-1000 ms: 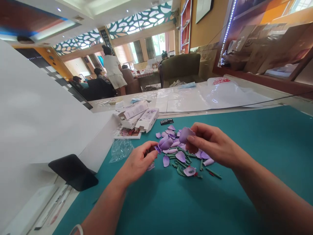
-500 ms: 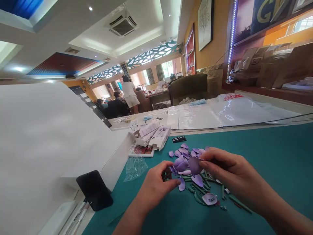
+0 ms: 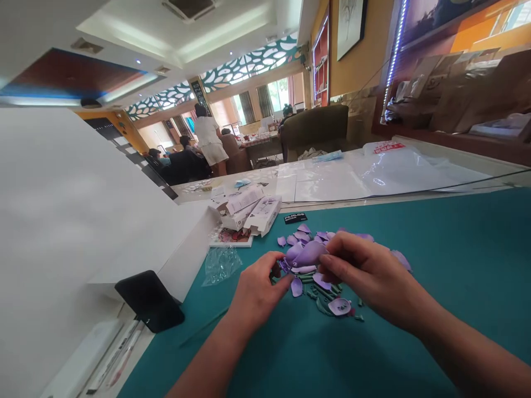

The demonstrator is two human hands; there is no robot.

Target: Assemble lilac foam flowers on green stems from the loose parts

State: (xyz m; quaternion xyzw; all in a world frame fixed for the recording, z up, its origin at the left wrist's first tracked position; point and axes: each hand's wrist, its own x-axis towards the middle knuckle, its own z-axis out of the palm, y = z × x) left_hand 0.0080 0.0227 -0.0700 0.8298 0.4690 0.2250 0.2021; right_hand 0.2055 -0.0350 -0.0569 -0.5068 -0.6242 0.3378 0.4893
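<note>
Both my hands meet over a pile of purple petal pieces and green stem pieces (image 3: 332, 301) on the teal mat (image 3: 456, 260). My left hand (image 3: 257, 290) is closed in a pinch on the base of a small purple flower assembly (image 3: 292, 260). My right hand (image 3: 365, 273) is closed too, its fingers pressing a purple petal (image 3: 310, 253) against that assembly. Loose petals (image 3: 305, 232) lie just behind the hands, and one curled petal (image 3: 339, 305) lies in front of my right hand.
White cartons (image 3: 249, 213) and a picture card (image 3: 230, 236) sit at the mat's far left edge beside a crumpled clear bag (image 3: 219, 265). A black stand (image 3: 149, 301) leans against a white board (image 3: 74, 221). Clear plastic sheets (image 3: 373, 171) lie behind. People sit and stand far off.
My right hand has brought the petal down and left onto the flower assembly held by my left hand. The camera view tilted up and then back down.
</note>
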